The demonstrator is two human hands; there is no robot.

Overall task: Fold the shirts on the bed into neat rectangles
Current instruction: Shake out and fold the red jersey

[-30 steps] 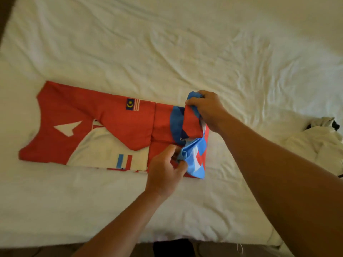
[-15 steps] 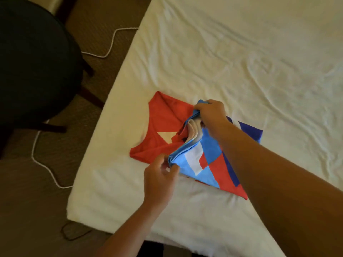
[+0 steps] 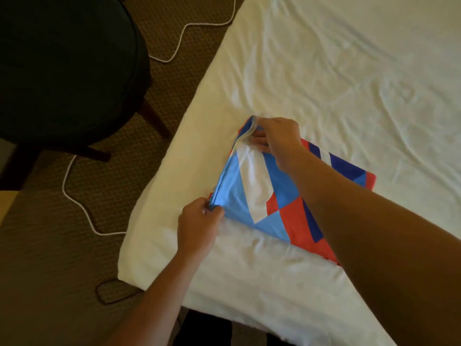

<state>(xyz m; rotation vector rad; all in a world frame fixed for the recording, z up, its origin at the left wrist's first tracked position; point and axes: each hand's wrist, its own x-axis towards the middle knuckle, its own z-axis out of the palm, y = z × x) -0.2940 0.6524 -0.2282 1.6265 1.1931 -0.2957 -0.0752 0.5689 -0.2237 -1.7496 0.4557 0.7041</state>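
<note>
**Both hands pinch one edge of the folded shirt near the bed's corner**

The shirt (image 3: 269,196) lies folded on the white sheet of the bed (image 3: 349,83), close to the bed's near left corner; it forms a rough rectangle set at a slant, with panels of light blue, white, red and dark blue facing up; its right side is partly hidden under the right forearm.

The left hand (image 3: 199,223) is at the nearer end of the shirt's left edge; its thumb and fingers are curled and pinch the light blue layers at that corner; the right hand (image 3: 277,136) is at the farther end of the same edge; its fingers are clamped on the stacked layers there, which lift slightly off the sheet and show red, blue and white edges; the two hands are well apart, one at each end of that edge, and the edge runs taut between them.

The sheet is creased and wrinkled across the bed, with small puckers beside both hands.

On the brown carpet (image 3: 50,270) to the left of the bed stands a dark chair (image 3: 67,66) with wooden legs; a white cord (image 3: 74,203) snakes over the floor from beside the bed's far side, passes under the chair and ends at the bed's edge; a dark cable loop (image 3: 109,293) lies on the carpet just beside the near corner of the bed.
</note>
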